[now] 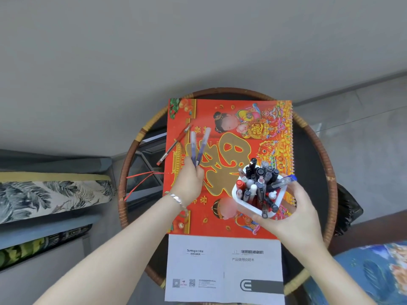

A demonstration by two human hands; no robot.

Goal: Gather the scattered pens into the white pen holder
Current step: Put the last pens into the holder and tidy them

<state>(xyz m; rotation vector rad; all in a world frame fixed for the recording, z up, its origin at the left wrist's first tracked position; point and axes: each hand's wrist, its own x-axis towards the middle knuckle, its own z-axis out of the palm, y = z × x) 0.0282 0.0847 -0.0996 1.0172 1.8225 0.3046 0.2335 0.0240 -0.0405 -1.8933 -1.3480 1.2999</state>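
your left hand [189, 181] is curled round the lower ends of two blue pens [193, 148], which fan apart and point away from you above the red calendar [242, 133]. your right hand [295, 214] wraps the white pen holder [244, 202] from its near side and holds it tilted towards the left, over the calendar's right half; it is crowded with pens. a clear pen with a blue cap [284, 181] lies across the holder's far rim by your fingertips; whether you pinch it i cannot tell. one red pen [174, 145] lies slanted across the calendar's left edge, near the left hand but apart from it. the calendar rests on a round table [330, 183] with a woven rim, a white booklet [220, 267] overlapping its near edge.
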